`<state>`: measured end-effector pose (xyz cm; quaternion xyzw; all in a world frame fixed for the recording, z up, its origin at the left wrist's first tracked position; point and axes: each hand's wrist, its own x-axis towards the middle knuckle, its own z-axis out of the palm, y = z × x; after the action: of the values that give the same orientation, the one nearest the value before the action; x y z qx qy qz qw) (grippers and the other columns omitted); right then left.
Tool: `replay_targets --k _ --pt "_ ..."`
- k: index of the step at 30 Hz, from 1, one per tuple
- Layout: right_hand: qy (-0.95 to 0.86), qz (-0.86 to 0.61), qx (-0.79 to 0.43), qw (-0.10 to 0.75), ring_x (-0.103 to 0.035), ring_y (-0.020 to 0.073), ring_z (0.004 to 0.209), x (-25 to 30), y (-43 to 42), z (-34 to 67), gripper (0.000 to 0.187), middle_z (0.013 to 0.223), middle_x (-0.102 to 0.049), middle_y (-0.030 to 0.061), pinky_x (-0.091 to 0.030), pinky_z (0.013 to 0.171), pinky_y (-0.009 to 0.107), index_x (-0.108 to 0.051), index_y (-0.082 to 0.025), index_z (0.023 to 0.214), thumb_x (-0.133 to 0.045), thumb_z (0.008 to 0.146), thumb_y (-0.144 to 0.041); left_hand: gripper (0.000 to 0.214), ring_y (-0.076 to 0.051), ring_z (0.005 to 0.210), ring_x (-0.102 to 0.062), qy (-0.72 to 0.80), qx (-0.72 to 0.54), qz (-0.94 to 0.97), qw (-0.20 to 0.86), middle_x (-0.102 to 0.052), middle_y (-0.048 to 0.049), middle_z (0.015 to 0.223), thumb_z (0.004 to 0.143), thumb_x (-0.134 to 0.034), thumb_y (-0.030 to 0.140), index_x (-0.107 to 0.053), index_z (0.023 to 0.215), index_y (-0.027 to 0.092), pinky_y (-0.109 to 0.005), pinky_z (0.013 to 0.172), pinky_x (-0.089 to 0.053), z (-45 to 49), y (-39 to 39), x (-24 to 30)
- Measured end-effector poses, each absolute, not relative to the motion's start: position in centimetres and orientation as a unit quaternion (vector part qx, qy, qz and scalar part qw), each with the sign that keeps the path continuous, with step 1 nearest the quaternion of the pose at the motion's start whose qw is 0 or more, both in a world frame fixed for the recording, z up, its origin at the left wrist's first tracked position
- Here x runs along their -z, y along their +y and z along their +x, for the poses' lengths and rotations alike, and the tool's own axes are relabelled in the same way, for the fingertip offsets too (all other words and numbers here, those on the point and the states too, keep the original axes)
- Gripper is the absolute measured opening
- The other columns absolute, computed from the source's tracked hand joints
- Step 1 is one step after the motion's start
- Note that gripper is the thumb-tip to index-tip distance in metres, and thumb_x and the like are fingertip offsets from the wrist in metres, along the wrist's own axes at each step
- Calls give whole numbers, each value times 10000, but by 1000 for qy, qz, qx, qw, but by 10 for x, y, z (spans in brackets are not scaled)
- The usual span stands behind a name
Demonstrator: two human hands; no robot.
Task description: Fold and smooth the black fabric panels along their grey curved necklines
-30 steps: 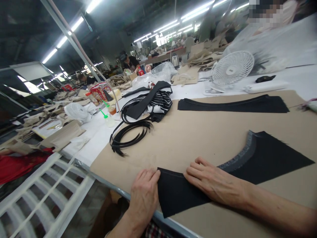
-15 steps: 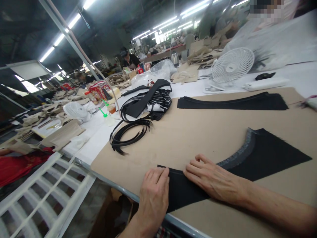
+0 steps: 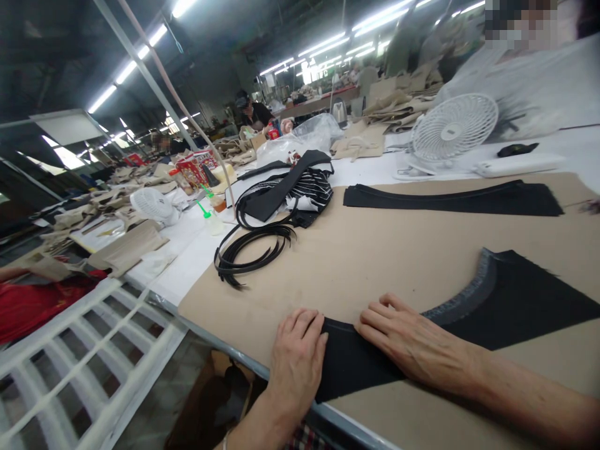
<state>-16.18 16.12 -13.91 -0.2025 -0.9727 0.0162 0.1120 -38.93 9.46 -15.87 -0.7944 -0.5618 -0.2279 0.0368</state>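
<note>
A curved stack of black fabric pieces [image 3: 515,300] lies on the brown cardboard sheet [image 3: 384,256] near the table's front edge. My left hand [image 3: 297,356] lies flat on the stack's left end, fingers together and stretched out. My right hand [image 3: 412,344] presses flat on the fabric just right of it, fingers spread along the upper edge. Neither hand grips anything.
A second black fabric strip [image 3: 454,199] lies farther back on the cardboard. A bundle of black cords [image 3: 253,250] and a striped cloth pile [image 3: 290,187] sit at the left. A white fan [image 3: 452,134] stands behind; a person in white sits at far right. A white rail [image 3: 84,350] is at lower left.
My left hand slid right over the fabric's left end, covering the corner that showed before. My right hand stayed nearly in place. The view shifted slightly.
</note>
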Motion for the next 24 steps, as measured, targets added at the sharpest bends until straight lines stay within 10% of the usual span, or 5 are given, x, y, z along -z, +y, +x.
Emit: replay_targets --k 24 --pt "-912 -359 -188 57 -535 215 846 111 160 -144 199 892 -590 29 -334 822 402 -545 -195 924 -646 823 -334 256 -220 1255 -474 -383 140 -913 -4 -653 -3 1206 923 -513 220 -614 1153 267 -498 1146 -155 -427 106 136"
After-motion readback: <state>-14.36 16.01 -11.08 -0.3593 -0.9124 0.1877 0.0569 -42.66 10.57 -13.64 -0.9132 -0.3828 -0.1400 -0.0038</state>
